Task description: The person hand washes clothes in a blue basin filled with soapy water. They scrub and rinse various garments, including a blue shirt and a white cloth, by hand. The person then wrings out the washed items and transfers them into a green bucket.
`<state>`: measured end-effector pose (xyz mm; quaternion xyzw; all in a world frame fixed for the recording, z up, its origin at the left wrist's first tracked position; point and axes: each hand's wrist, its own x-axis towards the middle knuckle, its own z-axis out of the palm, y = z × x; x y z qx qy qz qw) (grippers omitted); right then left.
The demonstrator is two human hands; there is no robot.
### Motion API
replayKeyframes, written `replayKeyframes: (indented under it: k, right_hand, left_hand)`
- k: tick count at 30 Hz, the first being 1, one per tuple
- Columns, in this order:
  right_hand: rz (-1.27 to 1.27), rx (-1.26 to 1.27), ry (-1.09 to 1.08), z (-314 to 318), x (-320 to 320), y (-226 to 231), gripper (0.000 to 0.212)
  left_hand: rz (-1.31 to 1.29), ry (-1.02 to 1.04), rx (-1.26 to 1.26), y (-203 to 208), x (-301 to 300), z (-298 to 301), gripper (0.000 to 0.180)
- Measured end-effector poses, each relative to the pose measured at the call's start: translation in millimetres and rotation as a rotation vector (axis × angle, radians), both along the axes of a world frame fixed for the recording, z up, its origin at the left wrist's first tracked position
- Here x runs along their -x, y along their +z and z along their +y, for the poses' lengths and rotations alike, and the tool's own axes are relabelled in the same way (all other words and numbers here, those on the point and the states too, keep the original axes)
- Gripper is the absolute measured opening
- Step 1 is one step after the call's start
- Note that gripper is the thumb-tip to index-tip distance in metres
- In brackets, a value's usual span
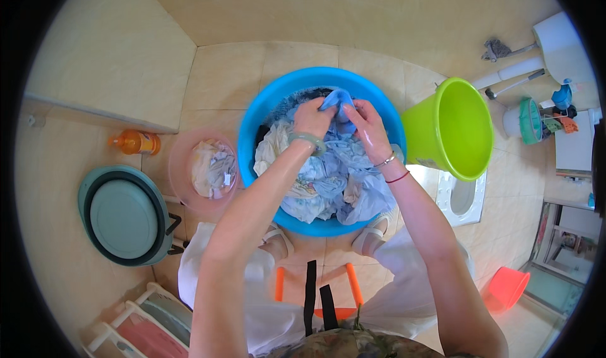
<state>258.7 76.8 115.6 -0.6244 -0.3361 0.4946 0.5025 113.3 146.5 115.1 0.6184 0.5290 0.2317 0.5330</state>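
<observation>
A large blue basin [323,74] stands on the floor between my feet, heaped with wet clothes [328,175] in white and pale blue. Dark fabric and sudsy water show along its far left side. Over the heap, my left hand [312,119] is closed on a piece of blue cloth [341,99]. My right hand [370,127] grips the same cloth from the right, its fingers partly hidden by the folds. The cloth is bunched up between the two hands, and whether it is a whole garment I cannot tell.
Left of the basin stand a pink translucent basin [180,168] with clothes, an orange bottle [134,142] and a folded grey-green basin [123,219]. At right are a lime-green bucket [464,131], a squat toilet [462,197] and a red bucket [508,288]. An orange stool [353,282] sits beneath me.
</observation>
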Motion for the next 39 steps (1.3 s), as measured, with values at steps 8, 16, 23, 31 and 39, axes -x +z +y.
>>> replayKeyframes:
  k: [8,16,23,31,39]
  right_hand:
    - [-0.296,-0.353,-0.075,-20,-4,84,0.045]
    - [-0.555,-0.212,-0.073,-100,20,44,0.03]
    - [-0.586,-0.292,0.214,-180,60,61,0.025]
    - [-0.496,-0.247,0.327,-187,47,98,0.023]
    - [-0.411,-0.162,0.006,-51,-24,19,0.032]
  left_hand:
    - [-0.772,-0.017,0.456,95,-13,-39,0.061]
    - [-0.579,0.736,1.156,-11,-2,-115,0.055]
    - [-1.105,0.19,1.128,-68,-1,-119,0.078]
    - [-0.968,0.121,1.161,-135,12,-124,0.049]
    - [-0.915,0.455,1.163,-82,5,-157,0.051]
